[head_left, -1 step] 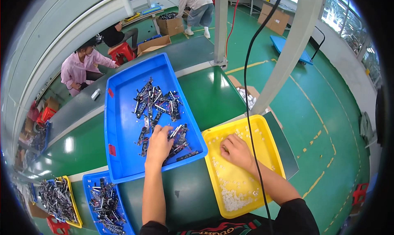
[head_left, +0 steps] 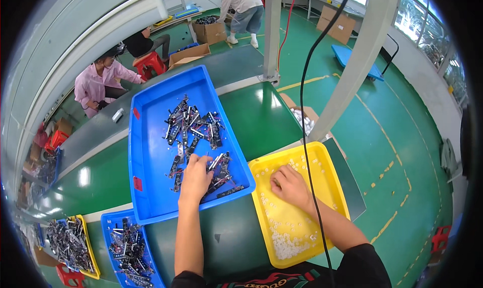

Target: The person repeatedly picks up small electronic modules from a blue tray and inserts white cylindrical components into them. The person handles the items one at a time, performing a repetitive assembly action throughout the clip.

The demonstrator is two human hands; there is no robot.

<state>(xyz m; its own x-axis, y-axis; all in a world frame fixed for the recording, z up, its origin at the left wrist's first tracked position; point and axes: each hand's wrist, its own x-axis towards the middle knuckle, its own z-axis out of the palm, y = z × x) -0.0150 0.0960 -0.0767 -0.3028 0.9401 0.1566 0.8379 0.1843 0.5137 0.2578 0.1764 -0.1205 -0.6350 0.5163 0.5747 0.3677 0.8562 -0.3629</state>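
Observation:
My left hand (head_left: 195, 180) reaches into the large blue tray (head_left: 156, 197), at the near end of a pile of small black circuit boards (head_left: 190, 124) with wires and silvery strips. Its thumb and fingers are apart, bent over the boards, and I see nothing gripped between them. To the right, my right hand (head_left: 291, 186) rests low in the yellow tray (head_left: 329, 187) with its fingers curled together. What they pinch, if anything, is hidden. Small white ring-like pieces (head_left: 287, 245) lie scattered in this tray, heaped thickest at its near end.
A black cable (head_left: 302, 102) hangs down in front of my right forearm. Beyond the trays stands a pale post (head_left: 352, 67). A smaller blue tray (head_left: 108, 227) and another yellow-rimmed tray (head_left: 90, 250) hold more boards at lower left. Several people work farther back.

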